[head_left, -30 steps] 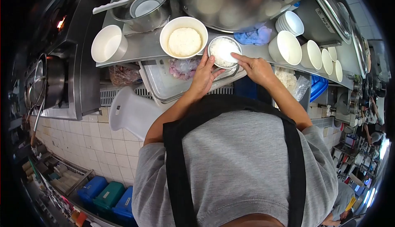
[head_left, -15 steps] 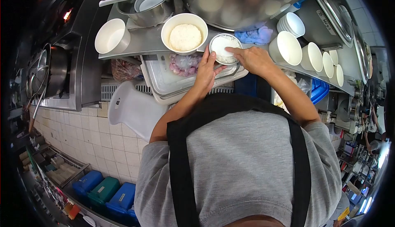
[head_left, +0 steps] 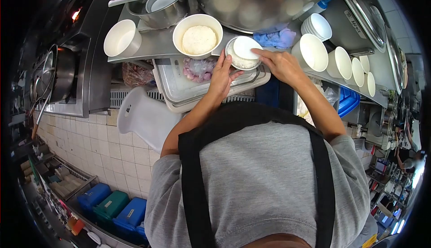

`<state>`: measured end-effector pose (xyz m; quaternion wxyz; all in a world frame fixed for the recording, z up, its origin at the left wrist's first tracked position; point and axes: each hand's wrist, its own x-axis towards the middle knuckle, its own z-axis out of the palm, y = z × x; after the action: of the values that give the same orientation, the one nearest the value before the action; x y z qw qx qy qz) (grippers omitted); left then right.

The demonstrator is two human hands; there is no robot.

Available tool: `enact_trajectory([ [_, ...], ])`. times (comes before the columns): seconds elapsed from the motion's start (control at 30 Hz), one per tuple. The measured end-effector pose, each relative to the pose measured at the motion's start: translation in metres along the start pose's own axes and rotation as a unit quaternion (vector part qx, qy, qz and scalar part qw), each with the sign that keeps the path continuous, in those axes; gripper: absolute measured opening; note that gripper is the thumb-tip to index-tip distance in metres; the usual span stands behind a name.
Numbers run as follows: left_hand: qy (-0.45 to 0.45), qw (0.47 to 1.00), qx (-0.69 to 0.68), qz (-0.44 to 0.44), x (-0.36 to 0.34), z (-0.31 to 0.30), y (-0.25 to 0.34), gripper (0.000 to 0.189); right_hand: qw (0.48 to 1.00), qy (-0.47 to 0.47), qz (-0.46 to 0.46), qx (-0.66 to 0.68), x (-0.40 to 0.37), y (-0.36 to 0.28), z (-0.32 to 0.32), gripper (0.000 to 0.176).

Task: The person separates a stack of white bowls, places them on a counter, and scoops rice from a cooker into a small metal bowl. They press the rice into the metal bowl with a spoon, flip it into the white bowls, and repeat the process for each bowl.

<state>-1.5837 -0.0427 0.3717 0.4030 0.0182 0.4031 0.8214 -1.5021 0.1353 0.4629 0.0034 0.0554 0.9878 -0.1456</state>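
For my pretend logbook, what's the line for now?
left hand: holds small bowl of rice; right hand: holds white disc over rice; rice tub: on counter

Large steel vessel (head_left: 256, 3) cut off at top edge, distant person (head_left: 409, 163) at far right blurred

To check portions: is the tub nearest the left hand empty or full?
Partly full: a pale mound lies inside the tub, bare wall above it.

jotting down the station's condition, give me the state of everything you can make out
Left hand: holding small bowl
Right hand: holding white disc
Small bowl: rice inside, partly covered
White disc: over the rice
Large tub: filled partway, uncovered
Blue cloth: crumpled
White bowls: stacked
Flame: lit
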Motion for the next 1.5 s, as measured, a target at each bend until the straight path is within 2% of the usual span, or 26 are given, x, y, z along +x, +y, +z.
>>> enact_trajectory([
  [0.07,0.017,1.000,-0.002,-0.004,0.000,-0.001,0.001,0.052,0.999,-0.038,-0.022,0.014,-0.009,-0.008,-0.013,0.031],
  [0.27,0.032,0.999,-0.001,0.001,0.006,-0.002,0.001,0.055,0.999,-0.039,-0.014,-0.005,-0.003,-0.001,0.013,0.030],
  [0.37,0.037,0.999,-0.007,0.000,0.007,-0.001,0.001,0.055,0.997,-0.044,-0.003,0.062,0.001,0.004,0.002,0.032],
  [0.47,0.050,0.999,0.003,-0.005,0.006,0.001,0.001,0.056,0.985,0.038,0.034,0.164,-0.005,0.011,0.028,0.034],
  [0.5,0.029,0.999,-0.001,0.016,0.007,0.000,-0.004,0.060,0.987,0.012,0.074,0.145,-0.005,0.008,0.034,0.034],
  [0.6,0.034,0.999,0.014,0.013,0.006,0.001,-0.001,0.060,0.983,-0.010,0.059,0.176,-0.002,0.012,0.028,0.035],
  [0.63,0.027,0.999,0.028,0.010,0.003,0.001,0.001,0.056,0.976,0.017,-0.042,0.213,0.000,0.035,0.039,0.037],
  [0.67,-0.001,1.000,0.022,-0.007,-0.004,0.001,0.004,0.054,0.948,-0.051,0.078,0.304,-0.001,0.030,0.017,0.037],
  [0.7,-0.025,0.999,0.014,-0.022,-0.012,0.002,0.008,0.052,0.895,-0.121,0.193,0.384,-0.006,0.018,-0.012,0.037],
  [0.8,-0.053,0.996,-0.034,-0.057,-0.048,0.010,0.033,0.046,0.848,-0.007,0.203,0.490,-0.024,0.017,-0.046,0.042],
  [0.87,-0.070,0.995,-0.074,-0.010,-0.064,0.006,0.059,0.047,0.861,0.037,0.199,0.468,-0.033,0.018,-0.057,0.042],
  [0.93,0.037,0.994,-0.095,0.042,-0.087,0.006,0.108,0.041,0.857,0.032,0.203,0.473,-0.040,0.019,-0.056,0.042],
  [1.0,0.063,0.985,-0.064,0.150,-0.090,-0.031,0.150,0.038,0.852,0.027,0.206,0.480,-0.045,0.020,-0.045,0.042],
  [1.03,0.108,0.974,-0.007,0.197,-0.090,-0.050,0.173,0.041,0.838,0.031,0.220,0.498,-0.046,0.018,-0.039,0.040],
  [1.07,0.152,0.957,0.050,0.242,-0.090,-0.067,0.196,0.044,0.840,0.019,0.223,0.494,-0.047,0.015,-0.035,0.042],
  [1.1,0.223,0.914,0.202,0.273,-0.087,-0.083,0.218,0.045,0.839,0.017,0.221,0.497,-0.047,0.013,-0.030,0.041],
  [1.13,0.287,0.842,0.348,0.296,-0.084,-0.099,0.241,0.047,0.837,0.015,0.220,0.501,-0.047,0.011,-0.027,0.040],
  [1.17,0.341,0.744,0.482,0.312,-0.078,-0.112,0.261,0.050,0.838,0.017,0.218,0.500,-0.045,0.007,-0.027,0.040],
  [1.2,0.385,0.624,0.600,0.319,-0.069,-0.117,0.275,0.052,0.840,0.018,0.216,0.497,-0.043,0.003,-0.027,0.040],
  [1.23,0.402,0.524,0.672,0.334,-0.058,-0.120,0.282,0.054,0.842,0.019,0.215,0.494,-0.041,0.001,-0.027,0.040],
  [1.33,0.339,0.375,0.800,0.323,-0.027,-0.139,0.286,0.057,0.842,0.037,0.214,0.493,-0.036,-0.002,-0.024,0.040],
  [1.47,0.291,0.407,0.844,0.194,0.012,-0.165,0.284,0.067,0.850,0.037,0.209,0.483,-0.032,-0.010,-0.022,0.042],
  [1.5,0.276,0.437,0.842,0.157,0.020,-0.168,0.289,0.072,0.851,0.024,0.208,0.482,-0.031,-0.015,-0.028,0.043],
])
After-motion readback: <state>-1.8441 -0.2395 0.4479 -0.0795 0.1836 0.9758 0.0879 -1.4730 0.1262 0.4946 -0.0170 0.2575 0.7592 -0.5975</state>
